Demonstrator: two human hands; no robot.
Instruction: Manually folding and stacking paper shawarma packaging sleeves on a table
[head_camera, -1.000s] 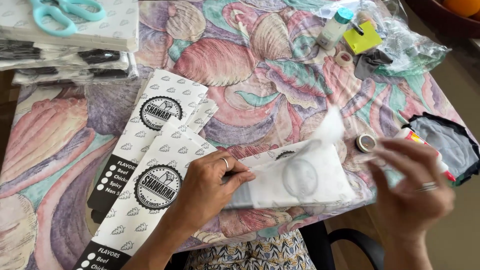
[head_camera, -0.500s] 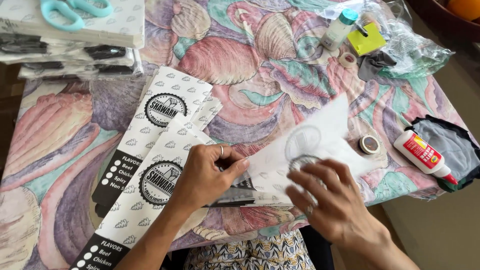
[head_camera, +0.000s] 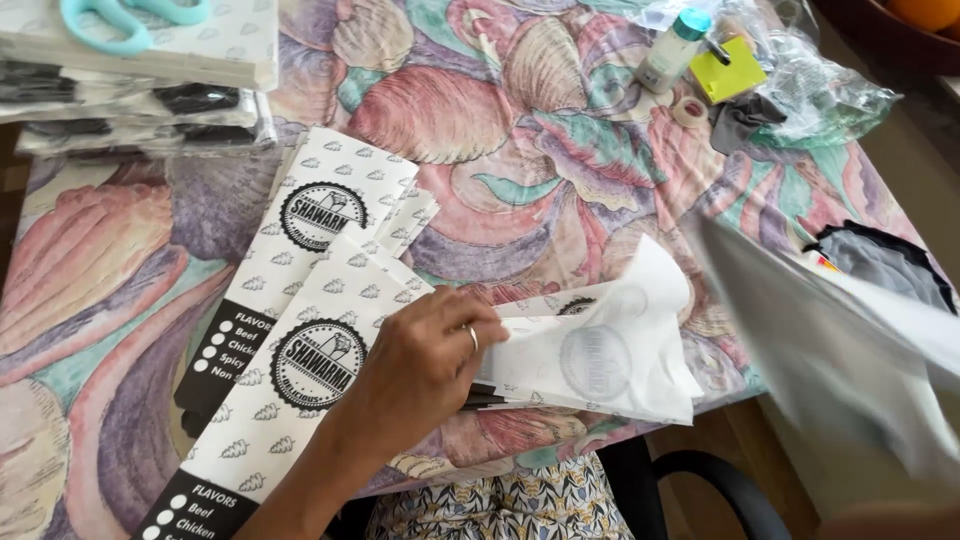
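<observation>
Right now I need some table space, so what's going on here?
A person's left hand presses down a white patterned paper sleeve at the front edge of the table with the shell-print cloth. A blurred white sheet sweeps past on the right; the right hand is out of view. More printed paper sleeves lie beside the left hand.

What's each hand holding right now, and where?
Left hand presses the near end of a white paper bag. Right hand is out of view behind a blurred sheet.
</observation>
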